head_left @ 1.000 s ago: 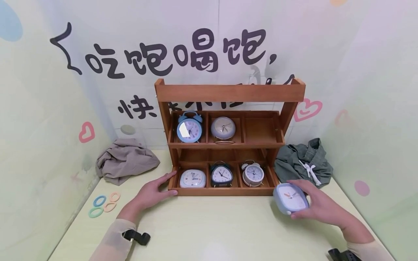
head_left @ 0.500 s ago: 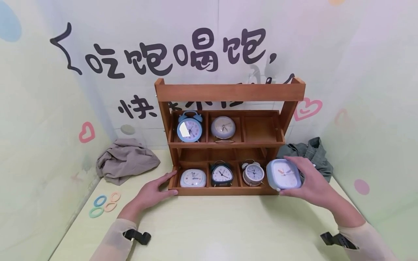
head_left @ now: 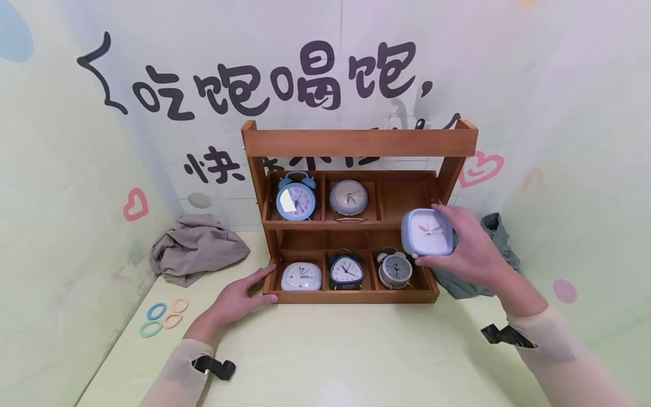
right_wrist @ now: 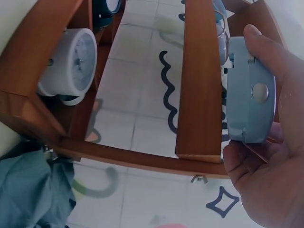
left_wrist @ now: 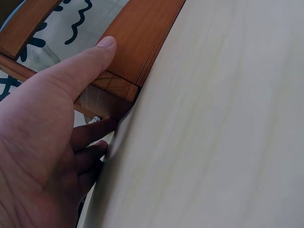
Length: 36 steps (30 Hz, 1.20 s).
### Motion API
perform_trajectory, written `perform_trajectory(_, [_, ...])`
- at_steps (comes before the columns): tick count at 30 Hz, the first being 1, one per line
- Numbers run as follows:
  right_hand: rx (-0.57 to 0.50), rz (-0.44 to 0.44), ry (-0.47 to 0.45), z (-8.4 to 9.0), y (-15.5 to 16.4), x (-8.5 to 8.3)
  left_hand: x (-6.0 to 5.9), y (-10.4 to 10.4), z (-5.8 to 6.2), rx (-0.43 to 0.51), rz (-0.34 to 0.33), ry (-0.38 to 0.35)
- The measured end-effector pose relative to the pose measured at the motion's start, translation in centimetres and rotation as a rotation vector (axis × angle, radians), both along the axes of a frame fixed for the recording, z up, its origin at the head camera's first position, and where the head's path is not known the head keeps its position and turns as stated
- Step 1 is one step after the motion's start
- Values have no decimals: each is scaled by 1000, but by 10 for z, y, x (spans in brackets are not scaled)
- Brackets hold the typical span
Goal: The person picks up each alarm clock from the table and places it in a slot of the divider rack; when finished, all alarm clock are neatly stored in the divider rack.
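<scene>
My right hand grips a light-blue square alarm clock, its white face toward me. The clock is in the air before the right end of the two-tier wooden shelf, overlapping the upper tier's front rail in the head view. From the right wrist view, thumb and fingers hold opposite edges of the clock. My left hand holds the shelf's lower left corner, thumb on the front rail and fingers at its side. Lower tier: a white clock, a dark triangular clock and a white twin-bell clock.
A blue twin-bell clock and a round lilac clock sit in the upper tier; its right compartment shows bare wood. Grey-brown cloth lies left of the shelf, dark green cloth right. Several coloured rings lie at left.
My right hand has raised the light-blue clock from beside the lower tier, up and leftward to the upper tier's front. My left hand has stayed at the shelf's corner.
</scene>
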State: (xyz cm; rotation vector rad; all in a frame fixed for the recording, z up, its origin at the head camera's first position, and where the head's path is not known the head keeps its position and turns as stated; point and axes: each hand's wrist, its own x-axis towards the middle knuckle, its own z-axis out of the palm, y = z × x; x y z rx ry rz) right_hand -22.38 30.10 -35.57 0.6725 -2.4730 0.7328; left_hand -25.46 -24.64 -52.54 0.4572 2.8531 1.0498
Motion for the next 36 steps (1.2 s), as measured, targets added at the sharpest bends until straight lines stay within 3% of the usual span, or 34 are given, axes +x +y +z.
perform_trajectory(12, [22, -75, -14, 33, -18, -31, -1, 1, 1, -1, 6, -4])
perform_trajectory(27, [104, -65, 45, 41, -28, -60, 0, 1, 0, -13, 5, 2])
perform_trajectory(36, [119, -108, -1, 45, -33, -66, 1, 1, 1, 3, 2, -1])
